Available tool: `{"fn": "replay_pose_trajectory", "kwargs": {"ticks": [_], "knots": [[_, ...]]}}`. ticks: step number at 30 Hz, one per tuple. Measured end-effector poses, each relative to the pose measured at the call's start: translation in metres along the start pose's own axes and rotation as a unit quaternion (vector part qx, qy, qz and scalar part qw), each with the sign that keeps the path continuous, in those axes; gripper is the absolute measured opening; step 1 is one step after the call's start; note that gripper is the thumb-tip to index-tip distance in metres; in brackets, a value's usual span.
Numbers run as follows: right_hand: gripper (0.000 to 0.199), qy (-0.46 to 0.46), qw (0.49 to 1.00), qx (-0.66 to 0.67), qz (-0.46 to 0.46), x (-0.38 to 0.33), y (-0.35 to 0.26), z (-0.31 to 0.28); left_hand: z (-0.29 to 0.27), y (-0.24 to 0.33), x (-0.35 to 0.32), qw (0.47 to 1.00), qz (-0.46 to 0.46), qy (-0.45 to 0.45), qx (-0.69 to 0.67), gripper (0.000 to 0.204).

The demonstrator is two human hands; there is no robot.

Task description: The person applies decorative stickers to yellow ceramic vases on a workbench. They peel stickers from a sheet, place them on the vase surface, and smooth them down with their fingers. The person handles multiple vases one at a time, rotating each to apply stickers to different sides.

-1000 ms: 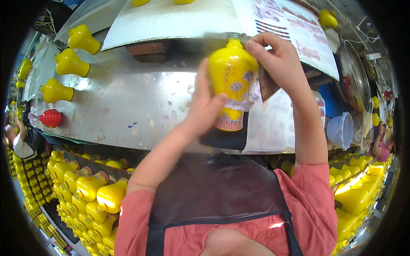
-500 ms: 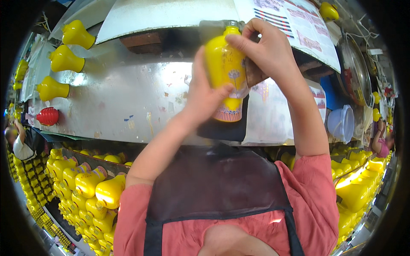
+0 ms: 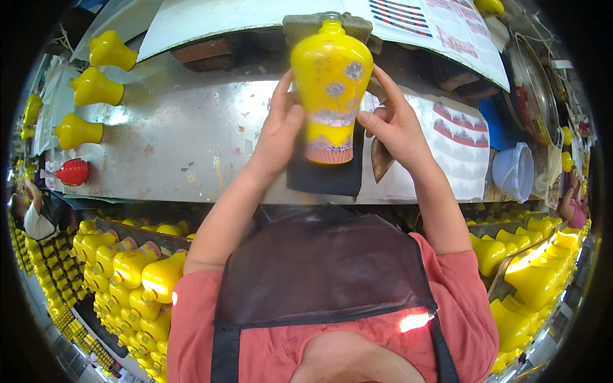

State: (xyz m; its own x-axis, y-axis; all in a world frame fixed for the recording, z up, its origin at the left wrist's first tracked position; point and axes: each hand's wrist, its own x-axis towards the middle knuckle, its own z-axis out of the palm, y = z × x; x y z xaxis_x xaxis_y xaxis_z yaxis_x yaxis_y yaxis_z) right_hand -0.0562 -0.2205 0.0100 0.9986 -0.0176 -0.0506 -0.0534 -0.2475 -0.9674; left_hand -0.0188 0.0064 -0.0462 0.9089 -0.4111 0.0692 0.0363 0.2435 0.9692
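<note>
A yellow vase-shaped bottle with purple flower decals and a pink patterned band at its base lies in front of me, neck pointing away. Its glass neck rests at a grey padded block, and a black cloth lies below its base. My left hand cups the left side, thumb raised along it. On the other side, my right hand holds the bottle with thumb and fingers. A brown wedge-shaped piece sticks out below the right hand; whether that hand grips it is hidden.
Printed decal sheets lie on the right of the metal table. Three yellow bottles and a red ribbed bottle line the left. A pale bucket stands right. Racks of yellow bottles flank me; other people work at both sides.
The bottle has been turned, so two flowers now face up instead of lettering. My right hand has come down from the neck to its right side. The left hand has shifted back to the left side.
</note>
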Motion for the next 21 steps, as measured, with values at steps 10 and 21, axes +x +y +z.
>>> {"fn": "replay_pose_trajectory", "kwargs": {"ticks": [10, 21], "knots": [[0.102, 0.063, 0.989, -0.134, -0.014, 0.001, -0.009, 0.034, 0.011, 0.001, 0.001, 0.995, -0.003, 0.02, 0.102, 0.082], [0.1, -0.001, 0.999, -0.009, 0.046, 0.0, -0.008, 0.011, 0.008, 0.012, -0.001, 0.998, -0.058, -0.011, -0.034, 0.082]]}}
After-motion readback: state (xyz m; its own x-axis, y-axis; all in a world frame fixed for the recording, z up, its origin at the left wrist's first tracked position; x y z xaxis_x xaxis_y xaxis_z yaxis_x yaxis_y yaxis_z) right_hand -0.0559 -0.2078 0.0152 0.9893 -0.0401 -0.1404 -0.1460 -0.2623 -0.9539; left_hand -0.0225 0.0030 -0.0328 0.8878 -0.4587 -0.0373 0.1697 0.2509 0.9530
